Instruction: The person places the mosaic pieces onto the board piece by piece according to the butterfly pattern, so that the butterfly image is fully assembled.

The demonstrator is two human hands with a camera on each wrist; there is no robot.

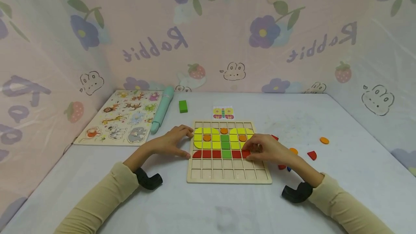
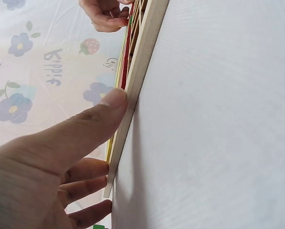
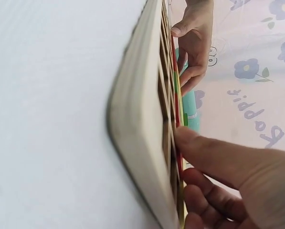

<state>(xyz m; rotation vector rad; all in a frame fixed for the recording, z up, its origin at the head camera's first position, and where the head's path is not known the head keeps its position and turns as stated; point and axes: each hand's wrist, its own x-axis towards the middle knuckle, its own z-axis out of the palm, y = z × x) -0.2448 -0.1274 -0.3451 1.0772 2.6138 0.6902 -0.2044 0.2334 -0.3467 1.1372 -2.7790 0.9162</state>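
Observation:
A wooden grid board [image 1: 229, 176] lies on the table, holding a butterfly pattern of yellow, green, orange and red tiles. My left hand [image 1: 169, 142] rests against its left edge, thumb and fingers spread; in the left wrist view the thumb [image 2: 114, 98] touches the rim beside the red row. My right hand [image 1: 268, 149] is over the right side of the board. Its thumb and index finger pinch a red tile [image 1: 246, 154] at the right of the red row, partly hidden by the fingers. Behind the board lies a small butterfly pattern card [image 1: 223, 112].
Loose red, orange and blue pieces lie right of the board, among them an orange disc [image 1: 324, 140] and a red quarter-round piece [image 1: 312, 155]. A green block [image 1: 183, 106], a teal microphone-shaped toy [image 1: 162, 109] and an animal puzzle board [image 1: 94, 141] are at the back left.

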